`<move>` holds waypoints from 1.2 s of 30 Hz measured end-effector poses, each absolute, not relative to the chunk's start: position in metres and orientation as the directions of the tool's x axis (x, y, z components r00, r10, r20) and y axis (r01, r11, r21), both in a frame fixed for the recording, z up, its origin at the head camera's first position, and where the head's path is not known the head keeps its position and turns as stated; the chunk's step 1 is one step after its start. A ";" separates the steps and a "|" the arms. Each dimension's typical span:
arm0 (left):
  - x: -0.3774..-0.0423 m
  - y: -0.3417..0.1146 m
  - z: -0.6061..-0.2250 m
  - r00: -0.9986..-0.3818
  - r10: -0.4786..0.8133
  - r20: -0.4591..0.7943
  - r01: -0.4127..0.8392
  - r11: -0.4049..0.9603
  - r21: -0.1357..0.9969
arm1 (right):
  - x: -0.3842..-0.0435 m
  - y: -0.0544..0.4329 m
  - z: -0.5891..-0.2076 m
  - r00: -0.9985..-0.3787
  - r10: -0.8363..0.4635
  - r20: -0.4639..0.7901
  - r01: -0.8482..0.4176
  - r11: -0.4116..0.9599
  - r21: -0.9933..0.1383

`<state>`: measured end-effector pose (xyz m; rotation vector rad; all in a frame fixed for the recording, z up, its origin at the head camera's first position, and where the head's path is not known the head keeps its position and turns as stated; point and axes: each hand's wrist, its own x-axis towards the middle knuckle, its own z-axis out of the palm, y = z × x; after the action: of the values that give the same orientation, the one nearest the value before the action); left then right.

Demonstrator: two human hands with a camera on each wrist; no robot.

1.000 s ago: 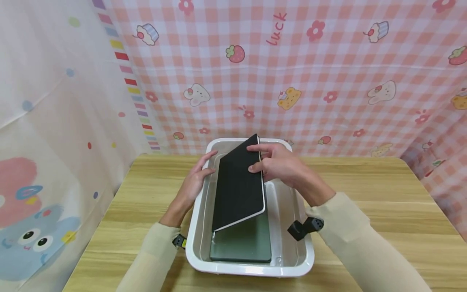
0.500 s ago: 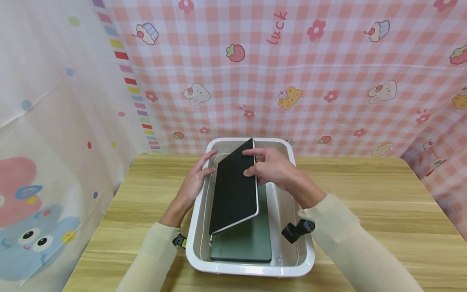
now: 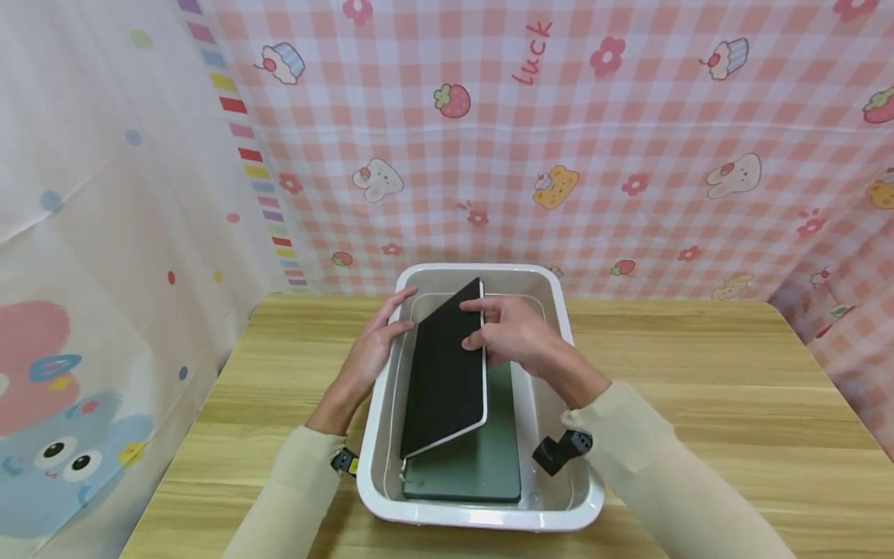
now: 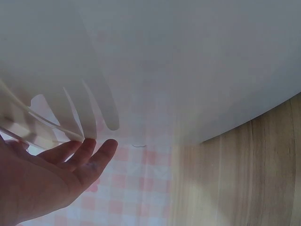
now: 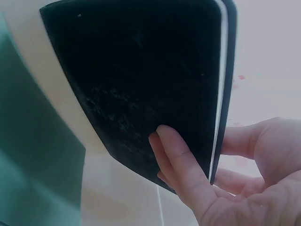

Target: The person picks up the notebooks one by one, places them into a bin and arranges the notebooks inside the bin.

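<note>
A black notebook (image 3: pixel 445 380) with white page edges leans tilted inside a white plastic tub (image 3: pixel 482 514), its right side raised. My right hand (image 3: pixel 520 334) pinches that raised edge, fingers on both faces, as the right wrist view of the notebook (image 5: pixel 141 70) shows. Beneath it a dark green book (image 3: pixel 469 472) lies flat on the tub's bottom, partly covered. At the left rim, my left hand (image 3: pixel 366 357) grips the tub, with thumb and index finger over the rim. Other fingers meet the outer wall (image 4: pixel 155 70) in the left wrist view.
The tub stands on a wood-grain table (image 3: pixel 684 365), close to the far edge. Behind it hangs a pink checked cloth (image 3: pixel 489 155), and a white cartoon-printed cloth (image 3: pixel 140 217) covers the left side.
My right hand has brought the black notebook lower and a little left in the tub. The left hand stays at the rim.
</note>
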<state>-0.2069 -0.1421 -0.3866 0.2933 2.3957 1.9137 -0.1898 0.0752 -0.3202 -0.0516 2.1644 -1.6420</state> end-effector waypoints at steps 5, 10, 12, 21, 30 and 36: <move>-0.207 -0.142 -0.386 -0.979 0.190 0.073 0.114 0.214 0.970 | -0.190 0.074 -0.322 -0.910 -0.270 -0.315 0.219 0.330 -0.918; -0.207 -0.142 -0.385 -0.978 0.193 0.073 0.116 0.221 0.968 | -0.189 0.073 -0.323 -0.914 -0.256 -0.314 0.210 0.363 -0.908; -0.207 -0.142 -0.384 -0.978 0.196 0.072 0.114 0.215 0.970 | -0.189 0.073 -0.324 -0.916 -0.249 -0.313 0.206 0.378 -0.903; -0.207 -0.143 -0.385 -0.975 0.198 0.100 0.143 0.214 0.966 | -0.189 0.071 -0.328 -0.908 -0.261 -0.328 0.197 0.427 -0.883; -0.208 -0.143 -0.386 -0.974 0.204 0.094 0.136 0.202 0.970 | -0.188 0.070 -0.332 -0.878 -0.314 -0.361 0.205 0.434 -0.877; -0.208 -0.143 -0.386 -0.974 0.206 0.090 0.132 0.197 0.971 | -0.187 0.066 -0.336 -0.862 -0.328 -0.386 0.224 0.437 -0.871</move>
<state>-0.2080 -0.1430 -0.3857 0.3362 2.3842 1.9245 -0.1867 0.0660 -0.3356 -0.0873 2.1845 -1.4342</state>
